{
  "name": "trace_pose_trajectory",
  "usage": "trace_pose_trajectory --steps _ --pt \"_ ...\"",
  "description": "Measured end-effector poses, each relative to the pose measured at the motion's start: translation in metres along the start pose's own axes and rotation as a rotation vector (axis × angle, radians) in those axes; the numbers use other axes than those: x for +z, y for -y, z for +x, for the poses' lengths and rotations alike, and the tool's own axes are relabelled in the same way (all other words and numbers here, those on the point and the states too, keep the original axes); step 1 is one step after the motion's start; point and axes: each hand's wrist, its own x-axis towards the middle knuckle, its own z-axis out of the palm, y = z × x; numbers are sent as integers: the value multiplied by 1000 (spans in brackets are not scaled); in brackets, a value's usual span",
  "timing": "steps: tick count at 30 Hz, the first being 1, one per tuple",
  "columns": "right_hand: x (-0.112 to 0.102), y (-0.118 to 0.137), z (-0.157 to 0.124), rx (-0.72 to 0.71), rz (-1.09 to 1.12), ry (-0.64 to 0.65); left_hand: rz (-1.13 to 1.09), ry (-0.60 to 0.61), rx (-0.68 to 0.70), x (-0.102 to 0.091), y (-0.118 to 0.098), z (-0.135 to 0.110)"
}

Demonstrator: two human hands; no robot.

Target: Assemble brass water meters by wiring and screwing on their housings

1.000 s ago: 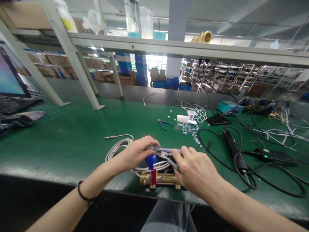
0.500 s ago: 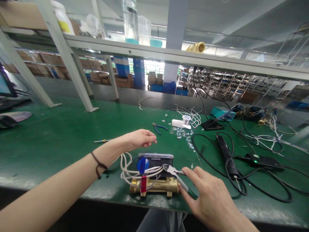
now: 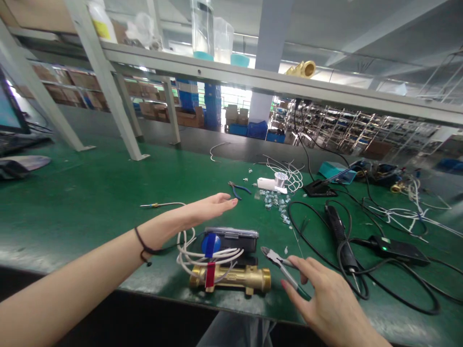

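Left hand (image 3: 213, 205) was open and empty, fingers extended above the green surface (image 3: 90, 193), on the far side of the meter. Brass water meter (image 3: 231, 278) lay near the surface edge, white wires (image 3: 188, 258) looped over it, black display housing (image 3: 231, 239) just behind. Right hand (image 3: 327, 308) was half open, fingers at the handles of side cutters (image 3: 277, 259); grip unclear.

Meter housing (image 3: 231, 239): face unreadable from my angle.
Small loose parts (image 3: 274, 205): too tiny for me to tell.
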Motion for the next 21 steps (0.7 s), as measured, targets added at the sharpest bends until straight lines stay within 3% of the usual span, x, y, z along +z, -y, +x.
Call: trace_pose_trajectory --steps 4,7,14,21 --pt "-7 12 14 11 36 25 61 33 -92 -8 21 -37" --pt "-12 28 25 -8 42 85 103 91 -181 -9 26 -51" --pt "-23 60 46 38 -90 207 13 105 -115 4 38 -52" --pt "-18 84 54 215 -267 373 -90 -65 -66 25 51 -53"
